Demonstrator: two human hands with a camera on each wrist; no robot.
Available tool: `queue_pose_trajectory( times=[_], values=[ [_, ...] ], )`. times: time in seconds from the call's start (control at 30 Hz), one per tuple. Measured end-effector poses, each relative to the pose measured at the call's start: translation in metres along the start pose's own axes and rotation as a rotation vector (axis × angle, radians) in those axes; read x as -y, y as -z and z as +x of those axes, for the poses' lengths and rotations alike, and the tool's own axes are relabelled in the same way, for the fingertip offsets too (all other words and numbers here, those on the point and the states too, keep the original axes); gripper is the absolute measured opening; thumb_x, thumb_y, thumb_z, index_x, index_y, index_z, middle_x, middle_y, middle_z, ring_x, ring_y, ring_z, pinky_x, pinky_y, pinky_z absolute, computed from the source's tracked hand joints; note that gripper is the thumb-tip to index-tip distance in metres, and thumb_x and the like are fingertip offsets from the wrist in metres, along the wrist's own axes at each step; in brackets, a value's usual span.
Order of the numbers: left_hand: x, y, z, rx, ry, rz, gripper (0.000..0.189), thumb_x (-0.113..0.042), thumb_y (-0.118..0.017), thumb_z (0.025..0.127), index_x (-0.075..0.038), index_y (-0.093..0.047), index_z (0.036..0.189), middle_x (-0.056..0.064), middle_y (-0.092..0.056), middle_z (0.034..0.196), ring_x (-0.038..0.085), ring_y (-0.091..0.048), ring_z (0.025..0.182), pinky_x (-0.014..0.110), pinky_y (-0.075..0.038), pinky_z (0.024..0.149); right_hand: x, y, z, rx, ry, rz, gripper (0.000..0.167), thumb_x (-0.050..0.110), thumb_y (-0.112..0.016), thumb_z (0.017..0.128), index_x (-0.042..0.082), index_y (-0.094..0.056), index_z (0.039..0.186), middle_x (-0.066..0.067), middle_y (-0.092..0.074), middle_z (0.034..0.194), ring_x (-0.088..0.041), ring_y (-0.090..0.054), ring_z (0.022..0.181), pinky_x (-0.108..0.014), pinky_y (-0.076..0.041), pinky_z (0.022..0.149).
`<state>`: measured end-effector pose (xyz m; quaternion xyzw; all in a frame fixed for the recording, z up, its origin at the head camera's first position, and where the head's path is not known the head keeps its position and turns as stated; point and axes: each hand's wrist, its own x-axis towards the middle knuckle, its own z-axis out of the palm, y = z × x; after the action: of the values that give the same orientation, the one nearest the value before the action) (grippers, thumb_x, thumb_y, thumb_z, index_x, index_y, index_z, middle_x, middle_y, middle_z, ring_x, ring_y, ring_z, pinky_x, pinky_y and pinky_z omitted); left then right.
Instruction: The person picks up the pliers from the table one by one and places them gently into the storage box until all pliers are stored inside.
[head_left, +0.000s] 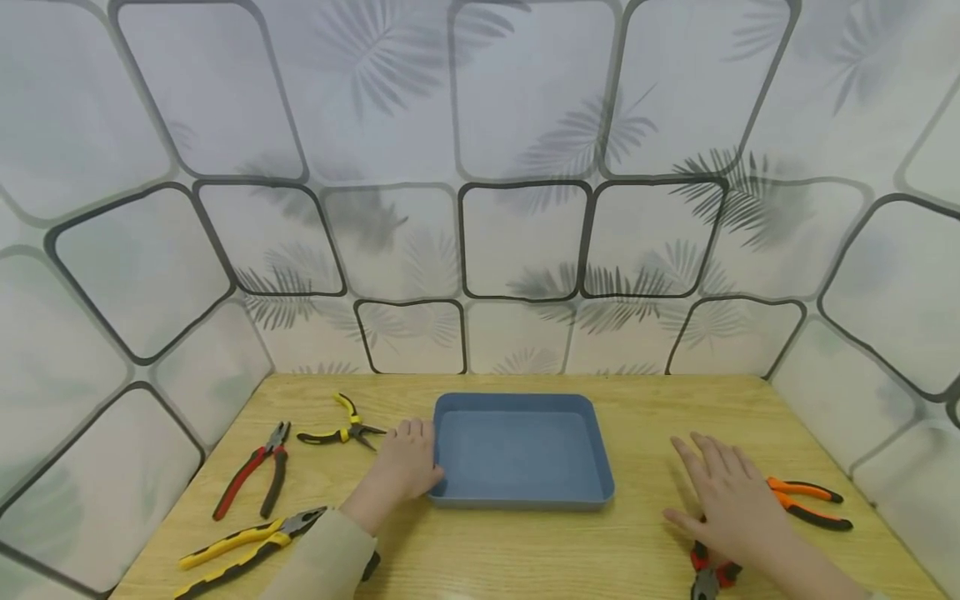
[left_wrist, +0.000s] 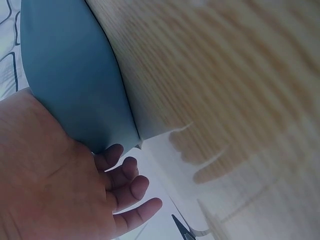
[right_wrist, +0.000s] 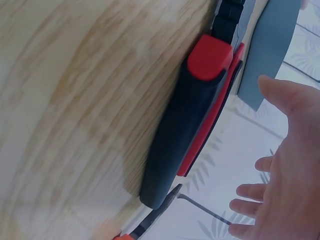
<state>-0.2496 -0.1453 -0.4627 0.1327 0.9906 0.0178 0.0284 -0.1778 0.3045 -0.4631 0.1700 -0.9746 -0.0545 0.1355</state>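
A shallow blue-grey tray (head_left: 521,458) sits on the wooden table. My left hand (head_left: 405,462) is at its left side, thumb over the rim at the front corner; in the left wrist view the fingers lie loosely extended beside the tray's wall (left_wrist: 75,70). My right hand (head_left: 727,504) is spread with nothing in it, palm down, over red-and-black pliers (head_left: 705,579). Part of these pliers is hidden by the hand; the right wrist view shows their black-and-red handle (right_wrist: 185,120) apart from the palm. Just right of that hand lie orange-and-black pliers (head_left: 817,517).
On the left lie red-and-black pliers (head_left: 243,483), small yellow-and-black needle-nose pliers (head_left: 345,434) and larger yellow-and-black pliers (head_left: 281,533). A dark tip (head_left: 371,567) shows beside the left sleeve (head_left: 330,554). A patterned wall covering (head_left: 517,242) borders the table's back and sides.
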Motion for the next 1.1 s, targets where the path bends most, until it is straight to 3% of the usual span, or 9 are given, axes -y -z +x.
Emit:
queue_pose_trajectory(
  times=[0.43, 0.67, 1.1],
  values=[
    [0.0, -0.002, 0.002, 0.006, 0.005, -0.005, 0.066, -0.037, -0.073, 0.097, 0.005, -0.05, 0.142, 0.025, -0.059, 0.136, 0.041, -0.056, 0.128, 0.057, -0.046, 0.113, -0.014, 0.005, -0.003, 0.06, -0.045, 0.03, 0.102, 0.067, -0.079, 0.083, 0.003, -0.044, 0.154, -0.033, -0.053, 0.148, -0.052, -0.053, 0.133, -0.074, -0.042, 0.108],
    [0.0, -0.001, 0.0, 0.009, 0.006, -0.01, 0.068, -0.037, -0.074, 0.097, 0.006, -0.05, 0.144, 0.026, -0.058, 0.138, 0.041, -0.056, 0.131, 0.057, -0.046, 0.113, -0.023, 0.007, -0.004, 0.046, -0.06, 0.012, 0.102, 0.067, -0.079, 0.083, 0.003, -0.044, 0.154, -0.035, -0.052, 0.146, -0.056, -0.057, 0.125, -0.078, -0.043, 0.101],
    [0.0, -0.001, 0.001, 0.007, 0.003, -0.01, 0.069, -0.037, -0.073, 0.097, 0.006, -0.049, 0.145, 0.026, -0.058, 0.141, 0.042, -0.055, 0.133, 0.058, -0.045, 0.115, -0.042, 0.01, -0.01, 0.061, -0.095, 0.005, 0.101, 0.064, -0.077, 0.087, 0.001, -0.04, 0.155, -0.039, -0.049, 0.147, -0.06, -0.054, 0.126, -0.077, -0.042, 0.104]
  ],
)
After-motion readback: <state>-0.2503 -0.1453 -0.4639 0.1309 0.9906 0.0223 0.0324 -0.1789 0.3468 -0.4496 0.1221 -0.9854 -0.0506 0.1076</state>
